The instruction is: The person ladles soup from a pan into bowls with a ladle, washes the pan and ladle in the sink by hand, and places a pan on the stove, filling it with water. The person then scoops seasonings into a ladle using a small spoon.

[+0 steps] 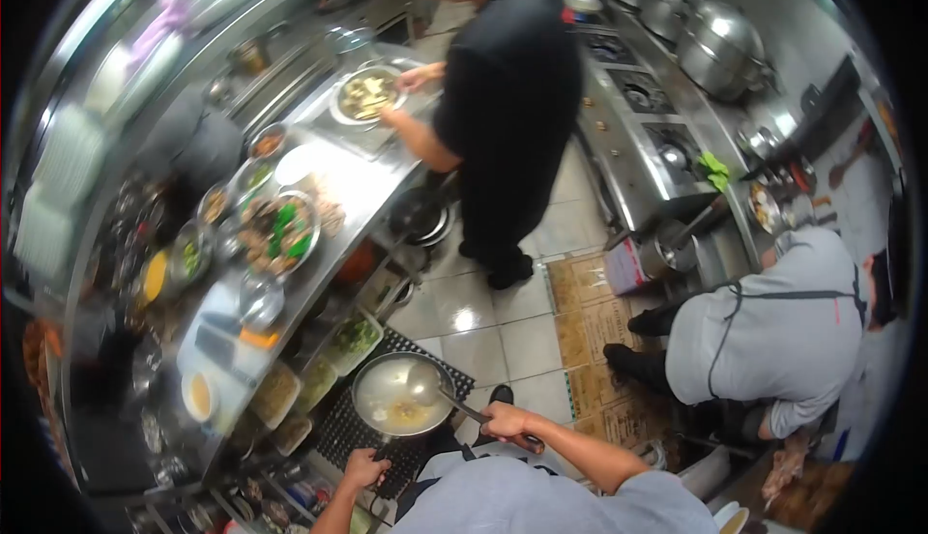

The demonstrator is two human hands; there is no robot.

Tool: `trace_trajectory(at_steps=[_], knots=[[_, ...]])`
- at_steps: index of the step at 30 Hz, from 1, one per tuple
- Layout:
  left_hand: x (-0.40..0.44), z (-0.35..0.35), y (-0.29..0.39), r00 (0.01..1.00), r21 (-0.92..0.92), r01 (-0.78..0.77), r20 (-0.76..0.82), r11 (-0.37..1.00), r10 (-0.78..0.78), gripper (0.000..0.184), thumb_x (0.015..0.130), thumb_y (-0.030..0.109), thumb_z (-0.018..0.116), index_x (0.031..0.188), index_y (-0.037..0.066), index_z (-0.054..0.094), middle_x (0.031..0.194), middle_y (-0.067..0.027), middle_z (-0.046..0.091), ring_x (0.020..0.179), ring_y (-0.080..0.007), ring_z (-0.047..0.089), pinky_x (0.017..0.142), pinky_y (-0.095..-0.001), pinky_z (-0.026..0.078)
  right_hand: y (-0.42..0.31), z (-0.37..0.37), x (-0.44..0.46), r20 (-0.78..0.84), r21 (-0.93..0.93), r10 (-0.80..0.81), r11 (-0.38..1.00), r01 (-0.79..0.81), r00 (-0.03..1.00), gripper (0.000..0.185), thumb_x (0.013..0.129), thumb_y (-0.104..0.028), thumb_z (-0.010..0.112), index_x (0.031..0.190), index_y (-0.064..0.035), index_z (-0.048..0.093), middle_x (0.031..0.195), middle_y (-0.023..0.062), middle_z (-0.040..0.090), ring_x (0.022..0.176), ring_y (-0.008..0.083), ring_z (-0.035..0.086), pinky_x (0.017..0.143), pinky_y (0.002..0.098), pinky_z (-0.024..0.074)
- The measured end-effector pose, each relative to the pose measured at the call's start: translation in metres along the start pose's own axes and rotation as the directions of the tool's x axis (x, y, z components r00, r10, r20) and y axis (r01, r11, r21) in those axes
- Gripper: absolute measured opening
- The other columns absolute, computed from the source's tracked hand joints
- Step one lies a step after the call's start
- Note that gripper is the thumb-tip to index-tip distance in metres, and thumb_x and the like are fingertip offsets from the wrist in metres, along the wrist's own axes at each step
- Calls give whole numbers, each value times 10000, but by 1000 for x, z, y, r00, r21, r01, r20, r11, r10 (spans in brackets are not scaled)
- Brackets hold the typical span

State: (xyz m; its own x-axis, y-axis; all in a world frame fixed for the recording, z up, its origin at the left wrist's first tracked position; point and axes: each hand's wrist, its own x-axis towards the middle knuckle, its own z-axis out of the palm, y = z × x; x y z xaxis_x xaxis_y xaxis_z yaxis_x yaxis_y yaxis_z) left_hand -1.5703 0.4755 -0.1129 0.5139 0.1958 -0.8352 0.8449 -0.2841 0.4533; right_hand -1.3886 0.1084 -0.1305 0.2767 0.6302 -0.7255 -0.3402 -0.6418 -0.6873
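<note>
A round metal wok (379, 420) with pale liquid and yellowish food bits is in front of my body, above a black perforated mat (329, 442). My left hand (363, 468) is closed at the wok's near side, apparently on its handle, which is mostly hidden. Wrapped round the long dark handle of a ladle (422, 382) is my right hand (509, 425). The bowl of this ladle lies inside the wok, toward its right side.
A steel counter (360, 201) on the left bears bowls of ingredients and a white cutting board (215, 336). A person in black (517, 99) handles a bowl (367, 96) there. Another person (773, 317) bends at the right. Gas burners (640, 92) line the far right.
</note>
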Motion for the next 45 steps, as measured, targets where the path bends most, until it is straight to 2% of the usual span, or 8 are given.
trace_trajectory(at_steps=[5, 8, 14, 23, 32, 37, 40, 45], knots=[[85, 106, 126, 946, 227, -166, 311, 960, 91, 174, 876, 115, 742, 797, -32, 694, 618, -90, 670, 495, -172, 634, 508, -348, 517, 80, -39, -53, -303, 314, 172, 947, -72, 937, 190, 857, -108, 633, 906, 75, 649, 692, 116, 664, 589, 193, 649, 553, 386, 524], [131, 176, 186, 890, 245, -260, 435, 934, 134, 190, 867, 136, 729, 758, -19, 715, 600, -86, 664, 484, -172, 625, 500, -347, 515, 106, -86, -88, -466, 191, 249, 965, -178, 849, 295, 787, -171, 626, 841, 102, 726, 729, 194, 734, 681, 282, 742, 660, 409, 582], [129, 284, 341, 898, 366, -370, 377, 854, 227, 220, 820, 186, 699, 798, -28, 742, 631, -100, 700, 512, -201, 674, 528, -358, 547, 90, -202, -162, -629, 347, 385, 916, -199, 675, 262, 834, -92, 617, 1009, 83, 703, 724, 138, 691, 610, 228, 670, 569, 392, 536], [225, 352, 506, 762, 328, -616, 479, 716, 436, 262, 815, 195, 688, 916, -40, 744, 680, -142, 718, 601, -221, 720, 641, -397, 584, 78, -365, -182, -713, 569, 333, 789, 231, 617, 369, 869, 55, 541, 1226, 21, 625, 697, 45, 565, 479, 146, 495, 422, 332, 397], [254, 394, 644, 863, 372, -413, 453, 831, 226, 335, 819, 307, 754, 742, -17, 725, 647, -102, 712, 544, -202, 679, 604, -380, 560, 89, -481, -177, -625, 713, 395, 640, 287, 674, 167, 885, 17, 570, 1037, -2, 636, 712, 23, 554, 508, 106, 497, 433, 297, 406], [291, 421, 725, 922, 389, -319, 339, 864, 188, 312, 847, 260, 766, 743, -33, 740, 657, -114, 709, 583, -202, 702, 591, -389, 562, 72, -567, -165, -611, 743, 431, 602, 294, 663, 423, 860, 0, 591, 1282, 14, 570, 658, 15, 540, 495, 125, 505, 434, 299, 396], [324, 424, 777, 963, 376, -249, 195, 892, 187, 326, 818, 287, 752, 712, -21, 755, 679, -128, 733, 637, -226, 737, 664, -408, 585, 100, -633, -130, -565, 661, 293, 720, 211, 772, 749, 819, 23, 571, 1555, 21, 435, 645, 24, 555, 480, 132, 501, 431, 316, 395], [352, 376, 855, 979, 111, -191, 95, 975, 181, 273, 815, 214, 751, 740, -48, 726, 662, -120, 708, 576, -207, 690, 588, -368, 557, 75, -728, -107, -693, 274, 92, 951, 143, 715, 746, 816, -35, 633, 1548, -28, 487, 676, 85, 628, 539, 151, 570, 553, 340, 504]])
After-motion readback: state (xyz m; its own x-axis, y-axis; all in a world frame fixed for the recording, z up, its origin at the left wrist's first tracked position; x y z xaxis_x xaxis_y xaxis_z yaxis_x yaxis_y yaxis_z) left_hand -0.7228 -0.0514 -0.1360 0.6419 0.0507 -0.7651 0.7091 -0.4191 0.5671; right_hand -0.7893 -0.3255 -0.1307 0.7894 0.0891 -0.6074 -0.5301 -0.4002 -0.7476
